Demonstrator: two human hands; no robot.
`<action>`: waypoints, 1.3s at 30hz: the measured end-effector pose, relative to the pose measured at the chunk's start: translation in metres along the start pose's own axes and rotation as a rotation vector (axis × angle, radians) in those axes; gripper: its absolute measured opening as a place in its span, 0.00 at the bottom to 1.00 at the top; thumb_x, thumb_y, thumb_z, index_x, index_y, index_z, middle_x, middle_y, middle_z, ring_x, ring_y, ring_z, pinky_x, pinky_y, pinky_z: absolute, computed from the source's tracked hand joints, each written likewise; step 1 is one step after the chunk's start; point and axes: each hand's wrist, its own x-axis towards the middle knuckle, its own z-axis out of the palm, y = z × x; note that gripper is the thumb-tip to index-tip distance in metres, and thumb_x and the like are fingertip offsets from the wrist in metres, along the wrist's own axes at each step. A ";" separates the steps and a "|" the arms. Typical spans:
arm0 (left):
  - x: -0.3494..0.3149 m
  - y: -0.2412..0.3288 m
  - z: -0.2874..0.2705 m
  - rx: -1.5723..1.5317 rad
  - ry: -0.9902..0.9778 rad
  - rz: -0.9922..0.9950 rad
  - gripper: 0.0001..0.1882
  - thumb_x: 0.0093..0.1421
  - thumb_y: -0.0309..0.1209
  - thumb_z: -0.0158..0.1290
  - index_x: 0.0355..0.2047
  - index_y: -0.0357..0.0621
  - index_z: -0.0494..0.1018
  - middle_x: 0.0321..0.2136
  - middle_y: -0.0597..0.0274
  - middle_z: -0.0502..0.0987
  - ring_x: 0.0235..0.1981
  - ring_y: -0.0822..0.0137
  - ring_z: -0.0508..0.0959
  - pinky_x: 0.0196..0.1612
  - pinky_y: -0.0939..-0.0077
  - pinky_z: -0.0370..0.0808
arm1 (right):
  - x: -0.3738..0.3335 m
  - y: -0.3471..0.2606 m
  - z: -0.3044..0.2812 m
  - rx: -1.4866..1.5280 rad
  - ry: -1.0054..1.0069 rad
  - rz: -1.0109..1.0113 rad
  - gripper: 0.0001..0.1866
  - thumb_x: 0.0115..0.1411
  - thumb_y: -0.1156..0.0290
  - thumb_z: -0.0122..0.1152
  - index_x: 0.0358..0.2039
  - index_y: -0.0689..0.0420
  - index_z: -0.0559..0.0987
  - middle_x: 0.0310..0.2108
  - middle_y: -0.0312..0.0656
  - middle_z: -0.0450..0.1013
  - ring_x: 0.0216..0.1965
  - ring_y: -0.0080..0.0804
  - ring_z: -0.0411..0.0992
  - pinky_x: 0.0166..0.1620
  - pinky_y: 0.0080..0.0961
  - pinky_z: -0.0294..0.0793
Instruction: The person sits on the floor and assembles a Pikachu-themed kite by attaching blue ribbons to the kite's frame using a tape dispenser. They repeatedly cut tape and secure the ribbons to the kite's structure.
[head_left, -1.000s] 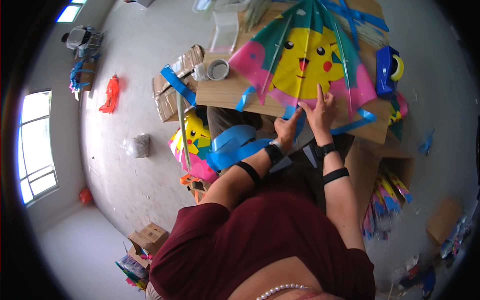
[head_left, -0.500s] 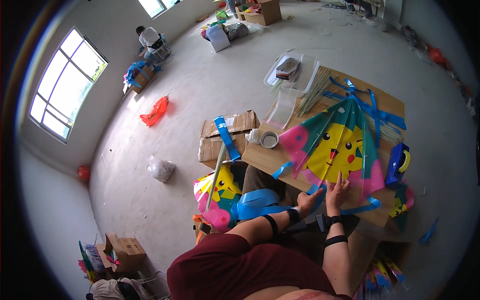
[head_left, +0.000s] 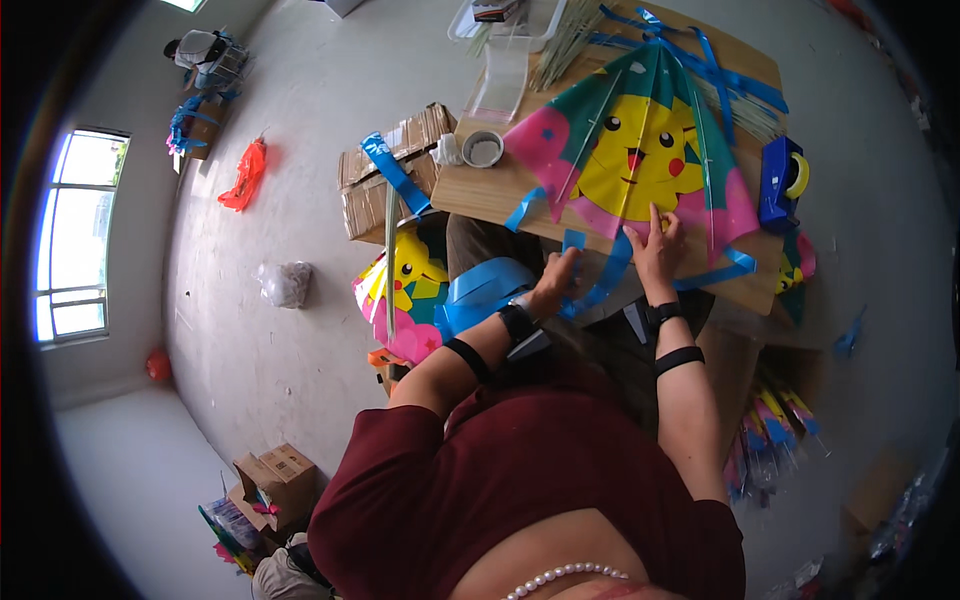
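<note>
A cartoon kite [head_left: 640, 165] in yellow, green and pink lies spread on the wooden table. My right hand [head_left: 656, 250] is open at its lower edge, fingers apart and pressing on the pink and yellow film. Just off the table's near edge, my left hand [head_left: 553, 284] is closed on a blue ribbon [head_left: 572, 241], whose short end sticks up past the fingers. Another length of blue ribbon [head_left: 612, 272] runs down from the kite's bottom between my hands. Wide loops of blue ribbon [head_left: 490, 287] lie by my left wrist. The fingertips of my left hand are partly hidden.
On the table [head_left: 470, 196] are a tape roll [head_left: 483, 149], a blue tape dispenser [head_left: 781, 190], thin sticks [head_left: 565, 55] and a clear tray [head_left: 540, 30]. A cardboard box [head_left: 395, 170] stands left, near another kite [head_left: 410, 280]. Packed kites [head_left: 770, 425] lie lower right. A person [head_left: 205, 55] sits far left.
My left hand has drawn away leftward from my right hand with the ribbon. My right hand stays at the kite's lower edge, its fingers more spread. The whole view has shifted.
</note>
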 end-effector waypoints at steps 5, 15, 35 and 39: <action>0.009 0.001 -0.031 -0.177 -0.095 -0.075 0.17 0.66 0.43 0.46 0.43 0.41 0.70 0.26 0.62 0.70 0.25 0.72 0.71 0.26 0.78 0.64 | 0.000 -0.007 -0.001 0.001 -0.060 0.033 0.36 0.55 0.48 0.70 0.61 0.47 0.71 0.53 0.42 0.65 0.55 0.45 0.65 0.50 0.52 0.66; 0.017 0.009 -0.010 -0.245 -0.253 -0.054 0.10 0.65 0.31 0.56 0.42 0.40 0.73 0.31 0.64 0.77 0.30 0.71 0.79 0.33 0.76 0.77 | 0.001 -0.004 -0.007 0.029 -0.059 0.002 0.30 0.59 0.55 0.67 0.60 0.50 0.72 0.53 0.44 0.66 0.54 0.46 0.66 0.52 0.51 0.64; 0.024 0.008 0.010 -0.141 -0.036 -0.179 0.11 0.58 0.34 0.66 0.31 0.43 0.75 0.24 0.67 0.79 0.21 0.75 0.78 0.24 0.81 0.75 | -0.029 -0.036 -0.030 0.229 -0.090 -0.141 0.23 0.57 0.78 0.59 0.54 0.46 0.78 0.49 0.38 0.70 0.49 0.37 0.70 0.52 0.42 0.64; 0.025 0.012 0.012 -0.174 -0.062 -0.199 0.11 0.58 0.33 0.65 0.32 0.41 0.76 0.25 0.66 0.79 0.20 0.74 0.78 0.23 0.79 0.76 | -0.032 -0.037 -0.030 0.210 -0.132 -0.206 0.27 0.55 0.79 0.58 0.56 0.45 0.77 0.51 0.40 0.69 0.48 0.39 0.69 0.52 0.43 0.64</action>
